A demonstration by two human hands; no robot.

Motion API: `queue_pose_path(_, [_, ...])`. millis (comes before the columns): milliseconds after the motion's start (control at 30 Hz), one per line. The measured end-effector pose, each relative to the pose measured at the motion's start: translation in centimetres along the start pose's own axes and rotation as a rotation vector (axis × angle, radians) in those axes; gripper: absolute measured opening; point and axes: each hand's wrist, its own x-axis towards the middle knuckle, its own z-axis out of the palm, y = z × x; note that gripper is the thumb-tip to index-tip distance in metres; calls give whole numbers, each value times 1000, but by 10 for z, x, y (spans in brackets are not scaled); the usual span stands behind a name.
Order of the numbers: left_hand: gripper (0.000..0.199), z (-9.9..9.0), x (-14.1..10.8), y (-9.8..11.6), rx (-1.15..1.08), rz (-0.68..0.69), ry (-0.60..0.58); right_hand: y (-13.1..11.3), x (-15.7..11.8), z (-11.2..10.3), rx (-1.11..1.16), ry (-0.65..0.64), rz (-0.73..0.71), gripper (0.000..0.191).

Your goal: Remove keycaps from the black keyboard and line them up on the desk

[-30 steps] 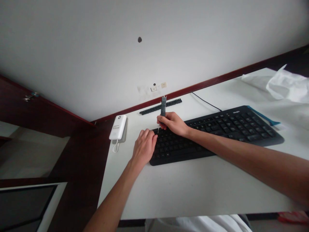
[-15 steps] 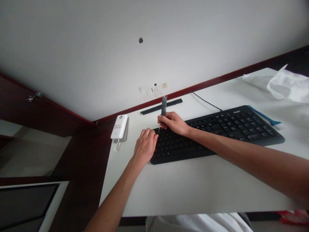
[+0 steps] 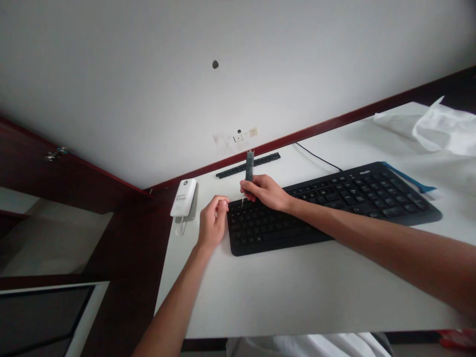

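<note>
A black keyboard [image 3: 275,228] lies tilted across the white table. My right hand [image 3: 262,191] is closed round a grey-handled tool [image 3: 249,166], held upright with its thin metal tip pointing down at the upper left keys. Beside the keyboard's left end is my left hand [image 3: 213,220], its fingers curled and thumb against the fingertips; whatever they hold, if anything, is too small to make out. Behind the keyboard lies a long black strip [image 3: 232,171] with a toothed edge, partly hidden by the tool.
On the table's left rests a white power bank [image 3: 183,198] with a short cable. A black cord [image 3: 316,155] runs behind the keyboard. At the right are a blue flat object [image 3: 409,181] and a white bag [image 3: 446,128]. The wall stands behind the table.
My left hand has moved left off the keyboard's corner and turned, its fingers now curled inward. My right hand and the tool have shifted slightly left.
</note>
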Motion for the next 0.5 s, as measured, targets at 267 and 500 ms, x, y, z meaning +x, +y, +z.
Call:
queue_pose_path(267, [30, -16, 0, 7, 103, 129, -393, -1, -2, -1, -82, -19, -24, 48])
queue_pose_path(500, [27, -2, 0, 10, 247, 174, -320, 0, -2, -1, -73, -15, -3, 47])
